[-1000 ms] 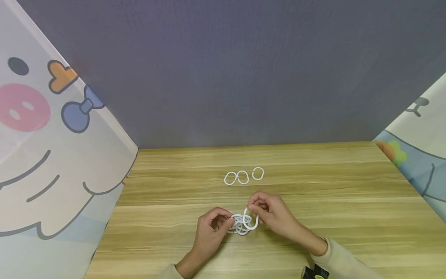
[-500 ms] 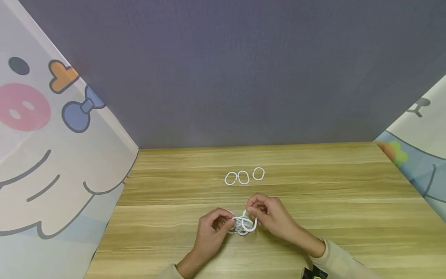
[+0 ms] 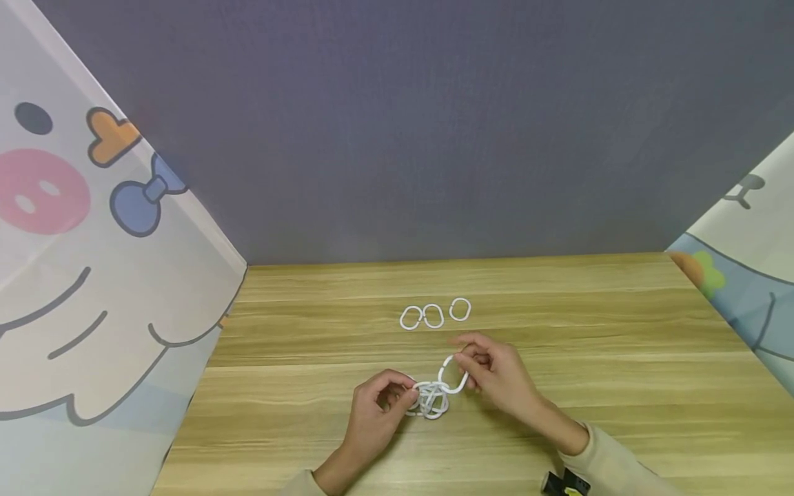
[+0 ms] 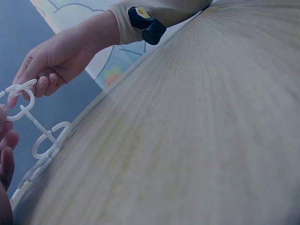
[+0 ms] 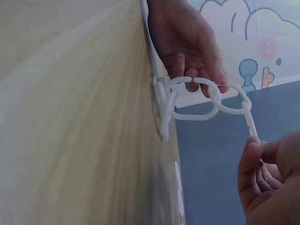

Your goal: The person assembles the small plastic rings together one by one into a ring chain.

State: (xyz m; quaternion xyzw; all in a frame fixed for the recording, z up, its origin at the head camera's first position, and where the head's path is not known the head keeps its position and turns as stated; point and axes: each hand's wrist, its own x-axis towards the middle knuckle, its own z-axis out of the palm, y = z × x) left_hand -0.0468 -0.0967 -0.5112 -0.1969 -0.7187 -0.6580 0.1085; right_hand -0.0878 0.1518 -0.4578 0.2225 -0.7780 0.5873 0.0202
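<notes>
Grey wall panel [image 3: 397,138]: stands beyond the chain heap [image 3: 433,403]; upper part cut off. Wooden table [image 3: 620,358], one: beneath the heap; near edge out of frame. Cartoon-printed panels, two: the left panel [image 3: 74,289] and the right panel [image 3: 763,269] flank the heap, well apart from it; both cut off.

Right hand [image 3: 499,375], bare: right of the heap and slightly beyond it, pinching the raised link [image 3: 441,373]; lower fingers partly hidden in the head view. Since half a second ago it has moved outward and to the right, taking the link up with it.

Left hand [image 3: 377,410], bare: at the left side of the heap, thumb and forefinger pinching one of its links; position unchanged. Only its edge shows in the left wrist view.

Black device [image 3: 566,482]: at the right sleeve, nearer the person than the heap; cut off below.

Chain heap, white: lies between the hands; overlapping links cannot be counted.

Raised link, white: tilted up at the heap's far right side, hooked through a heap link; formerly lower, across the heap.

Loose links, white, three: beyond the heap, unmoved. Touching pair [image 3: 422,315]; whether interlocked, cannot tell. Single link [image 3: 469,310]: just right of the pair.
</notes>
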